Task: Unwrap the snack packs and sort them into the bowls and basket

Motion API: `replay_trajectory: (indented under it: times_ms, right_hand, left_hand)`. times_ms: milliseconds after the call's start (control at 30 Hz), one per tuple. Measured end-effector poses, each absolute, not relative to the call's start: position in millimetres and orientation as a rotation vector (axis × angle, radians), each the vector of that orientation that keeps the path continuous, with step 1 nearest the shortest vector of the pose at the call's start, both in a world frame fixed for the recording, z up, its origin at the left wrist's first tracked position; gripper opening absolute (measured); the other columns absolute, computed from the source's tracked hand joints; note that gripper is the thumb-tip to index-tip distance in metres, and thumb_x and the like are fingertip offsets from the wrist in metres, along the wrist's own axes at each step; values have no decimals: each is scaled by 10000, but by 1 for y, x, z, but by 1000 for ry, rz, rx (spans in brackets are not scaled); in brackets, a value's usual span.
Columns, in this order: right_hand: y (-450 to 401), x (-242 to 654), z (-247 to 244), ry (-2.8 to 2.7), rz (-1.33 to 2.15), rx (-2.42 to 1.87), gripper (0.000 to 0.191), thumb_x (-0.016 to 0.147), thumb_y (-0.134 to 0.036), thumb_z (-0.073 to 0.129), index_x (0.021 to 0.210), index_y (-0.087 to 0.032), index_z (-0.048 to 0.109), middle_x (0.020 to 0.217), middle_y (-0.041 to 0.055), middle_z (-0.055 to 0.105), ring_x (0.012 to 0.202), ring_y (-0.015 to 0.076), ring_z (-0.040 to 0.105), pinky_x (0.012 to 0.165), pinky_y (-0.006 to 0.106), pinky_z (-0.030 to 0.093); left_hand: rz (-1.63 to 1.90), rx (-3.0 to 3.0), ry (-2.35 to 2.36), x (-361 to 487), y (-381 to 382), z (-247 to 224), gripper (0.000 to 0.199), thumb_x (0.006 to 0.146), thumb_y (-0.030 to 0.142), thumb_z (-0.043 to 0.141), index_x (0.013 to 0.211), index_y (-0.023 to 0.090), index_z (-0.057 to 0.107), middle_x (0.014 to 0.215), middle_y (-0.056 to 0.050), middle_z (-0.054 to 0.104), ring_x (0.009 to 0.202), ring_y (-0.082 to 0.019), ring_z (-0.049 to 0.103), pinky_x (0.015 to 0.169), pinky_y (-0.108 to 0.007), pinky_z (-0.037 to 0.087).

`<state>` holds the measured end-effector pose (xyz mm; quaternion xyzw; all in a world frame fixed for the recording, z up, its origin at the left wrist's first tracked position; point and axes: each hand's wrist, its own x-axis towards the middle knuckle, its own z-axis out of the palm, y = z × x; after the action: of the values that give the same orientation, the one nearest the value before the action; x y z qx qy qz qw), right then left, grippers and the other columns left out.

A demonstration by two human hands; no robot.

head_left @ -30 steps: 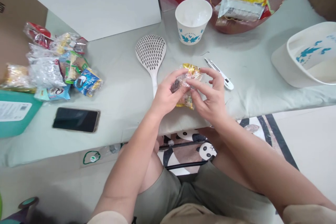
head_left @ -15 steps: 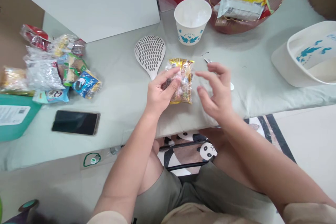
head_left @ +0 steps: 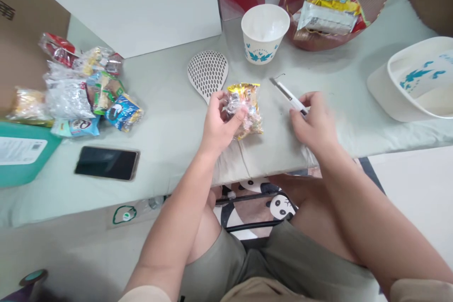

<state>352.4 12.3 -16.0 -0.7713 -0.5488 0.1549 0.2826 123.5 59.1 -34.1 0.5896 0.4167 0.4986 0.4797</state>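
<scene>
My left hand (head_left: 222, 120) is closed on a clear-wrapped snack packet (head_left: 252, 104) with a yellow top, held over the table near its front edge. My right hand (head_left: 314, 120) is closed around a white utility knife (head_left: 289, 96), its tip pointing up and left toward the paper cup. A gap of bare cloth lies between the knife and the packet. Just behind my left hand rests a white slotted skimmer (head_left: 208, 73), its handle hidden by the hand. Behind the packet stands a white paper cup (head_left: 265, 33) with blue leaf prints.
Several wrapped snacks (head_left: 71, 96) are piled at the left, by a teal container (head_left: 21, 170) and a phone (head_left: 107, 163). A reddish bowl (head_left: 314, 43) of snack packets stands at the back right. A white tub (head_left: 389, 89) is at the right. Boxes (head_left: 141, 4) line the back.
My right hand has moved right, away from the packet, and taken hold of the utility knife that lay on the table. My left hand keeps the packet. The view has shifted slightly.
</scene>
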Motion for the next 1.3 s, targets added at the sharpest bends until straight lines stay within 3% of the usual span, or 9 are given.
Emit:
replay_trajectory:
  times_ms: [100, 200, 367, 533, 800, 967, 1133, 1300]
  right_hand:
    - [3, 334, -11, -1379, 672, -1774, 182, 932, -320, 556, 1086, -249, 489, 732, -4, 599, 582, 169, 509, 584, 317, 388]
    - [-9, 315, -9, -1385, 892, -1510, 208, 1021, -423, 445, 1074, -242, 532, 637, -45, 514, 527, 139, 457, 538, 288, 349]
    - [-20, 296, -5, -1428, 1044, -1436, 198, 1021, -394, 460, 1050, -225, 558, 688, -35, 630, 512, 115, 503, 567, 283, 403]
    - [-21, 288, -2, -1489, 1049, -1493, 187, 992, -371, 493, 1059, -216, 571, 710, -7, 688, 547, 138, 548, 592, 295, 416]
    - [-18, 279, -3, -1334, 1265, -1493, 524, 1016, -605, 376, 996, -172, 669, 600, -21, 549, 489, 116, 458, 519, 274, 357]
    - [-20, 277, 5, -1432, 1150, -1616, 497, 999, -550, 409, 915, -162, 709, 548, -27, 481, 491, 119, 432, 525, 274, 331]
    - [-23, 274, 8, -1705, 827, -1774, 398, 976, -451, 415, 789, -199, 660, 457, -42, 337, 431, 131, 354, 510, 288, 262]
    - [-24, 273, 6, -1828, 743, -1845, 382, 969, -459, 386, 722, -222, 557, 464, -20, 358, 448, 147, 351, 510, 289, 222]
  left_hand:
    - [1169, 1378, 994, 125, 57, -30, 537, 879, 615, 706, 1213, 283, 449, 1002, -37, 697, 800, -173, 734, 697, -312, 614]
    - [1180, 1416, 990, 127, 57, -30, 536, 909, 620, 664, 1241, 293, 399, 1055, -50, 697, 853, -181, 737, 753, -340, 615]
    - [1236, 1511, 1011, 131, 57, -31, 533, 925, 615, 644, 1255, 296, 373, 1087, -51, 678, 918, -187, 711, 798, -348, 590]
    - [1257, 1559, 1064, 132, 55, -30, 547, 910, 627, 654, 1242, 290, 379, 1023, -31, 650, 841, -169, 681, 765, -333, 574]
    - [1287, 1554, 1045, 132, 55, -27, 528, 908, 641, 649, 1224, 284, 422, 992, -25, 670, 808, -160, 672, 728, -314, 553]
    - [1401, 1475, 1124, 127, 58, -19, 519, 914, 641, 641, 1226, 285, 428, 1018, -34, 673, 821, -164, 684, 742, -313, 551]
    - [1458, 1432, 1161, 121, 61, -20, 558, 904, 677, 622, 1266, 297, 432, 1072, -46, 651, 966, -198, 687, 843, -341, 547]
    - [1512, 1310, 1211, 118, 64, -25, 558, 919, 677, 599, 1292, 309, 406, 1092, -45, 633, 976, -189, 679, 859, -332, 543]
